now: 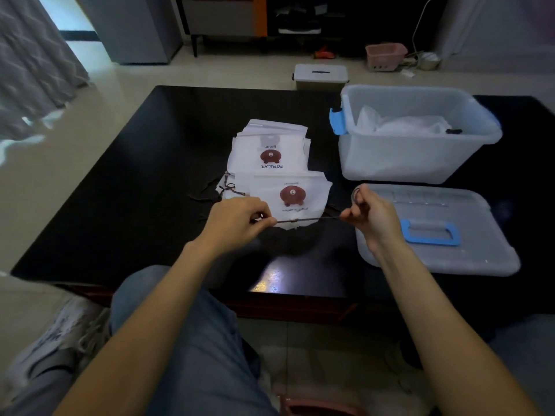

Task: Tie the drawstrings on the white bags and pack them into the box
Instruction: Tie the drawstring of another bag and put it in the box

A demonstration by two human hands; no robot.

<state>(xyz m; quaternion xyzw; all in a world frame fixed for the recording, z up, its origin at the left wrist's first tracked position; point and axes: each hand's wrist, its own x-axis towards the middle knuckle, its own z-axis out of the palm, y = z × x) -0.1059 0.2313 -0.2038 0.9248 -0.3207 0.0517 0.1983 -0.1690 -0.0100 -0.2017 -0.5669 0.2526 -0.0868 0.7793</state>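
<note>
Left hand [240, 217] and right hand [371, 216] each pinch one end of a dark drawstring [303, 219], fingers curled tight, cord taut with a knot mid-span. Its white bag [288, 195] lies at centre of the black bench [150, 175]. More bags [270, 145] stacked at 12 o'clock. Open box [414, 157] at 2 o'clock; lid [468, 256] at 3 o'clock.

Black glossy table [144, 163] — white bags [270, 151], clear box [405, 157], box lid [468, 250]
</note>
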